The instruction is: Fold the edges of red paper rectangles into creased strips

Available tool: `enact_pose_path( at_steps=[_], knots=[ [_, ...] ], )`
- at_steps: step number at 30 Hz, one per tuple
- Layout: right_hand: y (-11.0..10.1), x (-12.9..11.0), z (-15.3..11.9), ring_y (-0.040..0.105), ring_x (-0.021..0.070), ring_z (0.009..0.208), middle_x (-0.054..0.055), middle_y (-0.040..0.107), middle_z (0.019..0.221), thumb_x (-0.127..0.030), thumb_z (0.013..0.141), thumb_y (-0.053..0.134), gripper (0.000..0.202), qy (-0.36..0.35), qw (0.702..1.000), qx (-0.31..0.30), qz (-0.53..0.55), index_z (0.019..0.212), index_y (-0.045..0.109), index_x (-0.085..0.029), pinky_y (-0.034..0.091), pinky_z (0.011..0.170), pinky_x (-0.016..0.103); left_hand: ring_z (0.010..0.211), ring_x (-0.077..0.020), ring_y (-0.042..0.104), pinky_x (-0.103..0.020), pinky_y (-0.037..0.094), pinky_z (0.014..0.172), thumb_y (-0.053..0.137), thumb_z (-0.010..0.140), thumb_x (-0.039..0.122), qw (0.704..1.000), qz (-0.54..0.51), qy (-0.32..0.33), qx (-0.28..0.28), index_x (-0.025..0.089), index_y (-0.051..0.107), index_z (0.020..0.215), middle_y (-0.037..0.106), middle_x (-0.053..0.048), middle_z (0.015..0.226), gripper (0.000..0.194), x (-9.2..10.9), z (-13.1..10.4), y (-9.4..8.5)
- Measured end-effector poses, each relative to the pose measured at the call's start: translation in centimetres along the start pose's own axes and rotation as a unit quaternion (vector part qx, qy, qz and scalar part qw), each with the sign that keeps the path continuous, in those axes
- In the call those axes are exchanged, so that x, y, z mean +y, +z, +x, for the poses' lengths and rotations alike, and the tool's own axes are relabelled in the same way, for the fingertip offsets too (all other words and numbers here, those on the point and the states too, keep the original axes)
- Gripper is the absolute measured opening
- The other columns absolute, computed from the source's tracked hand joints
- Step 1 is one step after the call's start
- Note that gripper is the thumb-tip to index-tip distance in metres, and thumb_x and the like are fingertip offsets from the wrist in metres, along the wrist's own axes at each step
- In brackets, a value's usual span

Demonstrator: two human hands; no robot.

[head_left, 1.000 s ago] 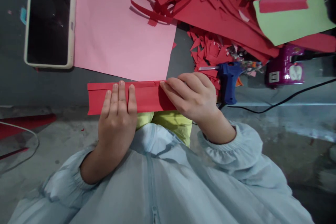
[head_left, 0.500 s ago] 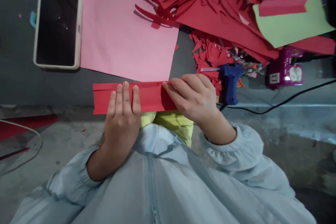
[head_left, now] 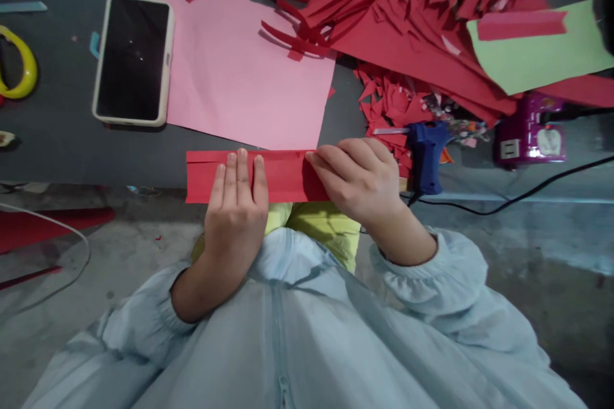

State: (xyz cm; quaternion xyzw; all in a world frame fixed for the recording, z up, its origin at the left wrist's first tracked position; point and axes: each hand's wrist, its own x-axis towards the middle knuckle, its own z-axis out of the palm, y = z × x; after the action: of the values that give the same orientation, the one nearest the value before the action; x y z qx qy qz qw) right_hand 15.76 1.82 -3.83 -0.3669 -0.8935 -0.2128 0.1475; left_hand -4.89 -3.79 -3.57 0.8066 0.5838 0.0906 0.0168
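A long red paper strip (head_left: 288,179) lies along the table's front edge, with a narrow fold along its upper edge. My left hand (head_left: 237,204) rests flat on the strip's left part, fingers stretched out. My right hand (head_left: 359,176) is closed at the strip's right part, thumb and fingertips pinching the folded upper edge. Its palm side and the strip's right end are hidden. Just behind the strip is a large pink sheet (head_left: 249,70), partly under a phone (head_left: 134,61).
A blue glue gun (head_left: 426,156) lies right of my right hand, its black cable (head_left: 480,211) trailing right. Behind are heaped red paper pieces (head_left: 393,32), a green sheet (head_left: 532,57) and a purple device (head_left: 530,134). A yellow ring-shaped handle (head_left: 23,70) is at far left.
The view has shifted so that the table things appear farther right, and the yellow handle has come into view. Both hands keep nearly the same hold on the red strip.
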Motion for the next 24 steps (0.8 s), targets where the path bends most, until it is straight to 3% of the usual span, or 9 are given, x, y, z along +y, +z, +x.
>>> enact_pose_path(
  at_steps=[5,12,18,24],
  knots=[
    [-0.11,0.02,0.20,0.048,0.0149,0.076,-0.002,0.069,0.081,-0.014,0.094,0.056,0.018,-0.024,0.999,0.034,-0.011,0.079,0.063,-0.022,0.035,0.068,0.032,0.140,-0.0347,0.038,-0.054,0.044,0.112,0.033,0.095,0.003,1.000,0.004,-0.007,0.011,0.005,0.049,0.142,0.044,-0.026,0.147,0.050,0.19,-0.14,0.15],
    [0.09,-0.01,-0.21,0.049,0.0164,0.076,-0.001,0.068,0.081,-0.018,0.095,0.053,0.020,-0.003,1.000,0.016,0.021,0.079,0.063,-0.027,0.033,0.068,0.035,0.138,-0.0351,0.041,-0.050,0.046,0.112,0.034,0.096,0.004,1.000,0.022,-0.008,0.014,0.002,0.051,0.139,0.047,-0.028,0.144,0.046,0.50,-0.15,0.14],
    [0.15,-0.02,-0.16,0.048,0.0162,0.074,-0.001,0.068,0.079,-0.018,0.093,0.057,0.020,-0.011,0.999,0.031,0.017,0.075,0.061,-0.025,0.035,0.066,0.034,0.138,-0.0322,0.044,-0.049,0.047,0.111,0.035,0.097,0.006,0.999,0.029,-0.016,0.035,0.006,0.051,0.139,0.051,-0.023,0.144,0.045,0.52,-0.25,0.22],
    [-0.04,0.05,-0.23,0.051,0.0160,0.074,-0.001,0.071,0.083,-0.018,0.095,0.054,0.020,-0.007,1.000,-0.002,0.008,0.080,0.064,-0.025,0.036,0.068,0.034,0.138,-0.0363,0.039,-0.050,0.044,0.113,0.037,0.095,0.002,0.999,0.029,-0.003,0.023,0.000,0.050,0.139,0.045,-0.030,0.143,0.046,0.39,-0.30,0.37]
  ],
)
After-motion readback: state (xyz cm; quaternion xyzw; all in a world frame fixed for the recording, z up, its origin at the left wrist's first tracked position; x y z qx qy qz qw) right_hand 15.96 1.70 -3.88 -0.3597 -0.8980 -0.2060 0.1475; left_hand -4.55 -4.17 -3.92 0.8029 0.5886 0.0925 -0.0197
